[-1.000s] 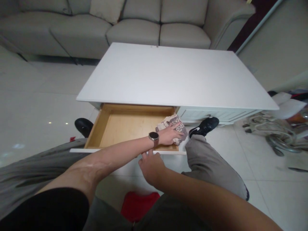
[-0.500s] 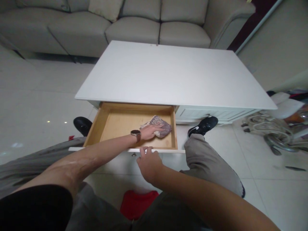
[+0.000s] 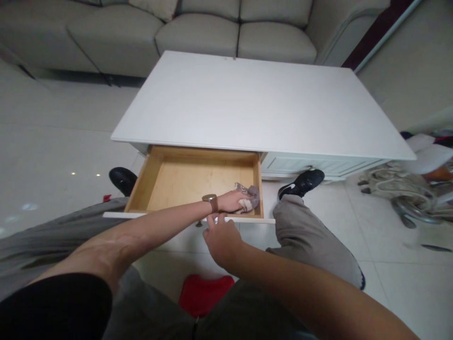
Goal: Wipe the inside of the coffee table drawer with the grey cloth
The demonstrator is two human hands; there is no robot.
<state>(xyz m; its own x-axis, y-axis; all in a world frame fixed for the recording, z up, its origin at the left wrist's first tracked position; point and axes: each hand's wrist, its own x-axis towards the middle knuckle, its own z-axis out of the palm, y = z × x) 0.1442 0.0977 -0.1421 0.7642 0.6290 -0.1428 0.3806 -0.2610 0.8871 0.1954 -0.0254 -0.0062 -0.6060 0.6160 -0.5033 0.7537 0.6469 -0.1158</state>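
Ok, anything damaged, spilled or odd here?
Small dark marks interrupt the white tabletop at its far edge; chips or dirt, I can't tell. No spill shows in the open drawer around the cloth.

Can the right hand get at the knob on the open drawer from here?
Probably yes: the knob shows just left of the right hand, nothing visible between them. It would likely need to release the drawer front, and the left forearm crosses above.

Cloth point(image 3: 252, 197) in drawer point(image 3: 184, 182); sofa point(image 3: 198, 38) behind table point(image 3: 258, 104).
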